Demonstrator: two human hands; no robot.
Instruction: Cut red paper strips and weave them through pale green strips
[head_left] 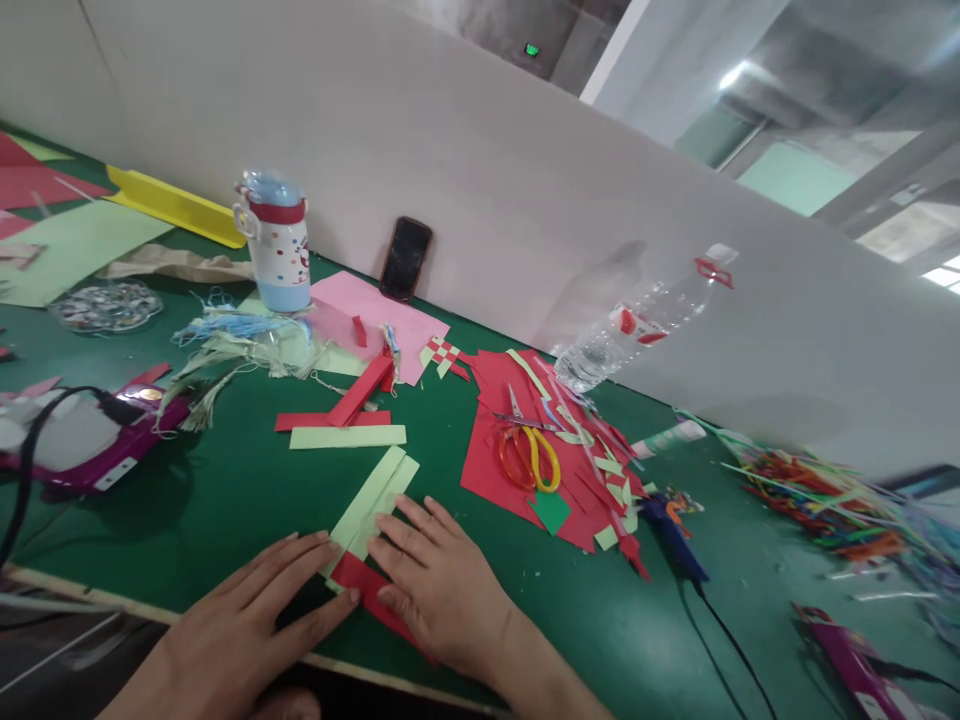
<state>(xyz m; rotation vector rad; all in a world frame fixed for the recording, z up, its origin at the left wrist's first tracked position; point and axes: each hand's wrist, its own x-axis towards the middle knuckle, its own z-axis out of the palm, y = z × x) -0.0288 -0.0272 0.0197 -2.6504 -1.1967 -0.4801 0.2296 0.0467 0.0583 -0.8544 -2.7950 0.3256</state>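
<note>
Near the table's front edge, two pale green paper strips [370, 502] lie side by side, slanting away from me. A red paper strip [384, 603] crosses their near end. My left hand [259, 610] lies over the left side of this crossing, its fingers stretched out on the paper. From the right, my right hand [442, 580] rests flat with fingers spread, touching the green strips and partly covering the red one. Just beyond are another pale green strip [347, 437] and folded red strips [360, 390]. How the strips are joined under my fingers is hidden.
Scissors [531, 455] lie on red paper [487, 440] with scraps. A water bottle [637, 325] leans on the partition; a phone [406, 258] and a flask [279, 245] stand nearby. A blue glue gun [675, 535] with a cord lies right, a purple device [97, 440] left.
</note>
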